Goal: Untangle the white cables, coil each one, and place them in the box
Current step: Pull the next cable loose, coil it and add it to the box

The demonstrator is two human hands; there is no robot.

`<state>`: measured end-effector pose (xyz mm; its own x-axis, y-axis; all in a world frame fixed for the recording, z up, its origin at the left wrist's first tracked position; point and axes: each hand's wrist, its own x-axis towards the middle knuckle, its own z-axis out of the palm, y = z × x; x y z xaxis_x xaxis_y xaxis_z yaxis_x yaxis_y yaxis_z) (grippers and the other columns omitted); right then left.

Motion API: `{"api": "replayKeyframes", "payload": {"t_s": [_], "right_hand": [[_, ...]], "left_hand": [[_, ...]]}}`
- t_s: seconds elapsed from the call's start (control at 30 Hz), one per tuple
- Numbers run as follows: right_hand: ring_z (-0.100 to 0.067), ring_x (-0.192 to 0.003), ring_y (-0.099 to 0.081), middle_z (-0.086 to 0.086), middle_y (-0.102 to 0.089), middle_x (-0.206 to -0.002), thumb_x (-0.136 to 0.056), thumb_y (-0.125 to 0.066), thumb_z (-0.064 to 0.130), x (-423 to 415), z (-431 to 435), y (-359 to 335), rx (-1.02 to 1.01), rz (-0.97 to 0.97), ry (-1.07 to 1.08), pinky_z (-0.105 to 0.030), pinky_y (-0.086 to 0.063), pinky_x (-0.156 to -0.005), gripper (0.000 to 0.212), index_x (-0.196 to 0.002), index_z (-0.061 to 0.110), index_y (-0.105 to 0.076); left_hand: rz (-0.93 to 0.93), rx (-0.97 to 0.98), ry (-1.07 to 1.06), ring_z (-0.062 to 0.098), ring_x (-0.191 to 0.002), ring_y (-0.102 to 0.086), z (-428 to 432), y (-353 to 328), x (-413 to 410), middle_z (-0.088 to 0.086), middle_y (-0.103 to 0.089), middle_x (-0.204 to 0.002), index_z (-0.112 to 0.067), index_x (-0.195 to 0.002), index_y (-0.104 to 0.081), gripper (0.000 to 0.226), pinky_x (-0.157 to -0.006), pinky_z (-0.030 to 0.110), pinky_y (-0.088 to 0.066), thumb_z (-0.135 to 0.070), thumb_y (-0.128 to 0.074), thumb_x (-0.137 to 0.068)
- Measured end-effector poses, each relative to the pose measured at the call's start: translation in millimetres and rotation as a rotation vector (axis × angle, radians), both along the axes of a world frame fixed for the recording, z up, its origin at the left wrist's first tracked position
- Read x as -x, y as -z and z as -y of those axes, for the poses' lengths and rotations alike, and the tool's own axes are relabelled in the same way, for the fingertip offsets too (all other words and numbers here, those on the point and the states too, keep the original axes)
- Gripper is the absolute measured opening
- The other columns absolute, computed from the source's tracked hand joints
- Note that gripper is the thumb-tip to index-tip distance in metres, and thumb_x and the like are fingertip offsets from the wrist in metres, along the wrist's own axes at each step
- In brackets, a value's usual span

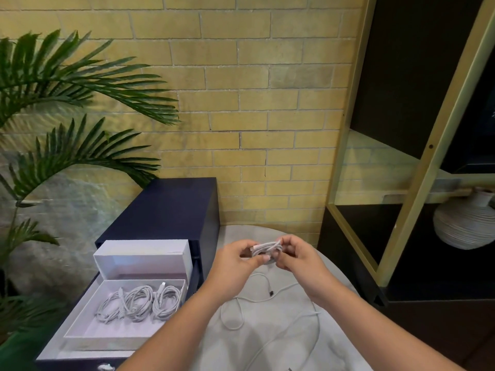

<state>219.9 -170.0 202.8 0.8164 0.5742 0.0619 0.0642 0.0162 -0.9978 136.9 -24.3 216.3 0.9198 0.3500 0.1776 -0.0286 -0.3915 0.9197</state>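
**As Three Coils Wait, a Fourth Is Held**

While three coiled white cables (138, 303) lie side by side in the open white cardboard box (80, 326) at left, both hands hold a small wound bundle of white cable (267, 248) above the round grey table (270, 341). The left hand (235, 259) pinches one end between thumb and curled fingers. The right hand (297, 255) grips the other end, fingers curled round it. A loose white cable (242, 299) sprawls on the table below them.

Head-worn wide view, forward-down, close over table (249, 231); edges seemingly warped.
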Motion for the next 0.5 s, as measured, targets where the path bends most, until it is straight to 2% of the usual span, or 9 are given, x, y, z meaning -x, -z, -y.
{"api": "replayKeyframes", "payload": {"t_s": [0.07,0.13,0.2,0.33,0.43,0.5], "right_hand": [[-0.016,-0.086,-0.062,-0.009,-0.070,-0.096,-0.092,-0.059,0.009,1,1,-1,-0.013,0.003,-0.060,-0.034,-0.050,-0.082,0.015,-0.106,0.010,-0.064],[-0.020,-0.091,-0.064,-0.012,-0.069,-0.100,-0.093,-0.059,0.012,1,2,-2,-0.020,0.002,-0.111,-0.035,-0.051,-0.086,0.017,-0.108,0.009,-0.065],[-0.021,-0.091,-0.065,-0.015,-0.069,-0.100,-0.090,-0.063,0.014,1,4,-6,-0.026,-0.006,-0.146,-0.037,-0.052,-0.088,0.018,-0.106,0.006,-0.066],[-0.021,-0.084,-0.065,-0.013,-0.070,-0.091,-0.084,-0.070,0.012,1,4,-14,0.021,0.058,-0.197,-0.033,-0.052,-0.080,0.026,-0.105,-0.001,-0.060],[-0.022,-0.077,-0.065,-0.014,-0.068,-0.085,-0.083,-0.070,0.006,2,2,-17,0.006,0.062,-0.189,-0.033,-0.053,-0.073,0.032,-0.109,0.000,-0.052],[-0.020,-0.073,-0.064,-0.014,-0.067,-0.081,-0.081,-0.072,0.005,3,-1,-17,0.055,0.118,-0.187,-0.032,-0.055,-0.069,0.033,-0.108,-0.001,-0.052]], "left_hand": [[-0.046,0.093,0.082,0.016,-0.089,-0.069,-5,-1,0,0.005,-0.075,-0.091,-0.016,-0.094,-0.073,0.012,-0.083,0.027,-0.051,-0.019,-0.074,-0.083],[-0.086,0.140,0.133,0.021,-0.092,-0.069,-9,-1,0,0.011,-0.073,-0.097,-0.011,-0.099,-0.071,0.016,-0.089,0.034,-0.051,-0.020,-0.070,-0.087],[-0.136,0.169,0.154,0.013,-0.090,-0.066,-11,1,-1,0.012,-0.072,-0.102,-0.009,-0.104,-0.067,0.017,-0.088,0.030,-0.050,-0.020,-0.065,-0.091],[-0.211,0.185,0.211,0.001,-0.087,-0.065,-18,-2,-1,-0.003,-0.072,-0.096,-0.013,-0.111,-0.061,0.019,-0.074,0.011,-0.047,-0.014,-0.062,-0.092],[-0.217,0.130,0.207,0.004,-0.093,-0.065,-20,-3,3,-0.002,-0.070,-0.106,-0.021,-0.111,-0.059,0.024,-0.075,0.011,-0.048,-0.012,-0.065,-0.090],[-0.153,0.019,0.114,0.002,-0.092,-0.062,-19,-2,6,-0.004,-0.063,-0.108,-0.029,-0.117,-0.049,0.041,-0.074,0.009,-0.046,-0.014,-0.070,-0.085]]}}
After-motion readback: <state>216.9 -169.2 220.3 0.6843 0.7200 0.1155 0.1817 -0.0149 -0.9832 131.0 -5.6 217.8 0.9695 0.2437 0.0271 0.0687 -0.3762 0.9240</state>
